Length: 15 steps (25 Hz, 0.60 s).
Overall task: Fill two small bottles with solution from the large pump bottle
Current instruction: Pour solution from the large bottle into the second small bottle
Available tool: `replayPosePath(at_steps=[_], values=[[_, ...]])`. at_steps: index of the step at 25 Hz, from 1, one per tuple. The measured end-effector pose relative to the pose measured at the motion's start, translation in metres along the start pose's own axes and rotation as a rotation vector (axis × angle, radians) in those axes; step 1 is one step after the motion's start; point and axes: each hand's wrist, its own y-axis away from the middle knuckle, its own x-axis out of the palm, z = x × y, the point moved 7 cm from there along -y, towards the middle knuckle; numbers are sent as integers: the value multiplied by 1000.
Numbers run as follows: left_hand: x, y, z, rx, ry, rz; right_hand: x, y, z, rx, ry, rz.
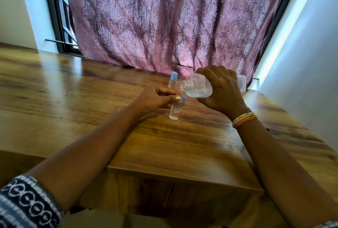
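My right hand grips the large clear bottle, tipped on its side with its pump off and its open threaded neck pointing left. The neck sits just above a small clear bottle with a red-and-white label. My left hand pinches that small bottle near its top and holds it upright on the wooden table. A blue cap shows just behind it. A second small bottle with a blue cap on stands upright a little farther back.
A purple patterned curtain hangs along the table's far edge. A white wall runs close along the right side. The table's near edge lies between my forearms.
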Motion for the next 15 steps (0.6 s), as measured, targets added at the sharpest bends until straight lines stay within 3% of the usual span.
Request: replayPosePath(at_steps=[7,15], values=[[1,-1,0,-4,11,-5,-6,1,-7,185,-415,-88],[1,-2,2,17,34,-5,-2,20,-66,736,-921,-336]])
